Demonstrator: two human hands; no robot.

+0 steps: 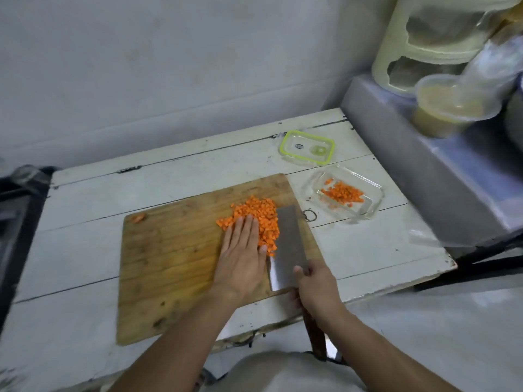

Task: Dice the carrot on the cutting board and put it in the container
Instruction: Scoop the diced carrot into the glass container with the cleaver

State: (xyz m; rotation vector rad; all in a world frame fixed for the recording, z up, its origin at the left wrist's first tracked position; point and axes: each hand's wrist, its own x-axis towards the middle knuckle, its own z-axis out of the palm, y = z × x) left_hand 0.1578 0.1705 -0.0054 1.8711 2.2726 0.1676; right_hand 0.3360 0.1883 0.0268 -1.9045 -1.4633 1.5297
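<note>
**On the board's right half: carrot dice hemmed in**

Left hand (pixel 240 250) lies flat, fingers straight, pressing diced carrot (pixel 254 219) toward the cleaver (pixel 288 244). Right hand (pixel 314 287) grips its handle; the blade runs lengthwise away from the person. Near the desk's (pixel 85 193) right edge, the glass container (pixel 346 190) holds some dice, its lid (pixel 308 147) behind

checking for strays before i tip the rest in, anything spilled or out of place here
One stray: a lone carrot piece lies at the cutting board's far left corner, apart from the diced pile. No dice show on the table. The glass container holds some dice, and its lid lies beside it.
</note>
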